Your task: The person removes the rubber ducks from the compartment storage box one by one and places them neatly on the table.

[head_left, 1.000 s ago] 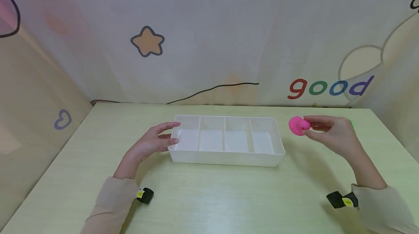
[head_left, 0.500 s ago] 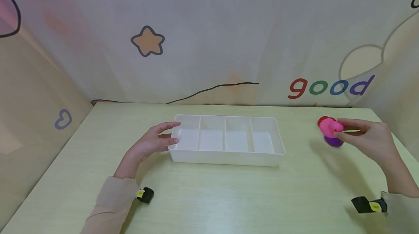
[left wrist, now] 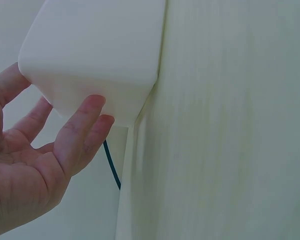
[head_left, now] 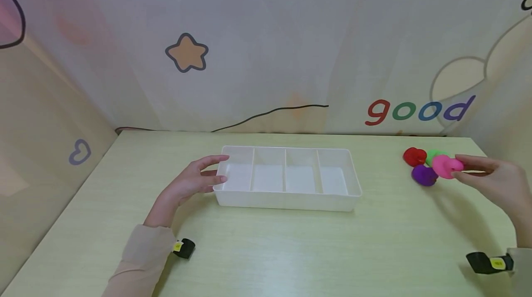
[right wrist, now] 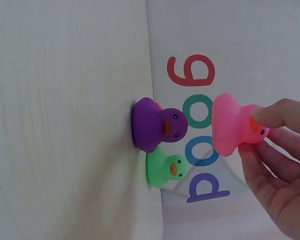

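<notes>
A white tray point(head_left: 287, 199) with several compartments stands mid-table. My left hand point(head_left: 193, 179) holds its left end: thumb and index finger lie over the rim, and in the left wrist view other fingertips touch the outer end wall. At the right, my right hand point(head_left: 496, 181) pinches a pink rubber duck point(right wrist: 229, 125) between thumb and fingers. That duck is held above the table, in front of a purple duck point(head_left: 424, 175) and a green duck point(head_left: 434, 155). A red duck point(head_left: 414, 156) sits beside them; in the right wrist view it is almost wholly hidden behind the purple one.
The pale wooden table point(head_left: 266, 251) ends at a printed cloth backdrop point(head_left: 266, 47) with a star and the word "good". Cloth also rises at both sides. A dark cord point(left wrist: 111, 165) shows beyond the tray in the left wrist view.
My right hand has carried the pink duck rightward from near the tray to the other ducks, bringing the red, purple and green ones into sight. My left hand and the tray have stayed put.
</notes>
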Action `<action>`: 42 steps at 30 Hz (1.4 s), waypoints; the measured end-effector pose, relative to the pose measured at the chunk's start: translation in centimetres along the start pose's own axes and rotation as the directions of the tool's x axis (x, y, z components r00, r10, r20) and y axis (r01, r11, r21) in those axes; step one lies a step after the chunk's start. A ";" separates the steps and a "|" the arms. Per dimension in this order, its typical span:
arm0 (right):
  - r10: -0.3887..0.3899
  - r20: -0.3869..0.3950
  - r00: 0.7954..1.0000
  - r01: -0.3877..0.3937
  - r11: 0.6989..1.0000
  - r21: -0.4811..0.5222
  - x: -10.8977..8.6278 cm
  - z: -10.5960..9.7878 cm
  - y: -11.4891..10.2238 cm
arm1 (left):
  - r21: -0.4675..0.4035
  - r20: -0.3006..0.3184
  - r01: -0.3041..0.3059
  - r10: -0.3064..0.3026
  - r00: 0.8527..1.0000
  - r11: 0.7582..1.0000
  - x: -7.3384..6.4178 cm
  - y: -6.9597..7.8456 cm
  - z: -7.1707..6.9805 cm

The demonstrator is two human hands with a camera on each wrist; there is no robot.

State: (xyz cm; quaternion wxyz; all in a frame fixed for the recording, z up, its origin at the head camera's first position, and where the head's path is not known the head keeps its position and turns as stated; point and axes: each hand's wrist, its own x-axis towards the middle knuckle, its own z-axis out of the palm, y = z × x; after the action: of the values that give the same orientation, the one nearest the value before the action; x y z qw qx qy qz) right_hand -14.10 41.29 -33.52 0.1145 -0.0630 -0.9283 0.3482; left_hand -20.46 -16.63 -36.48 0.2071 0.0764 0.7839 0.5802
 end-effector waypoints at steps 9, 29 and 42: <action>0.088 0.030 0.996 -0.086 0.994 -0.064 0.6 -0.1 1.7 | -0.002 0.003 -0.006 0.006 1.000 1.000 -0.1 -0.1 0.0; 0.120 0.091 0.989 -0.107 0.985 -0.133 2.7 0.5 7.5 | -0.010 0.010 -0.023 0.023 1.000 1.000 -0.2 -0.2 -0.1; 0.123 0.136 0.983 -0.101 0.982 -0.159 2.1 0.7 5.0 | -0.014 0.006 -0.015 0.016 1.000 1.000 -0.3 0.1 0.0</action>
State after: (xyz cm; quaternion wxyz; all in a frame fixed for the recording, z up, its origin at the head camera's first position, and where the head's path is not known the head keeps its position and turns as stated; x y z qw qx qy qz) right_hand -16.10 44.99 -37.02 0.0219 -0.0985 -0.9528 0.2863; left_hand -20.25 -16.70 -36.27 0.2056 0.0829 0.7787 0.5870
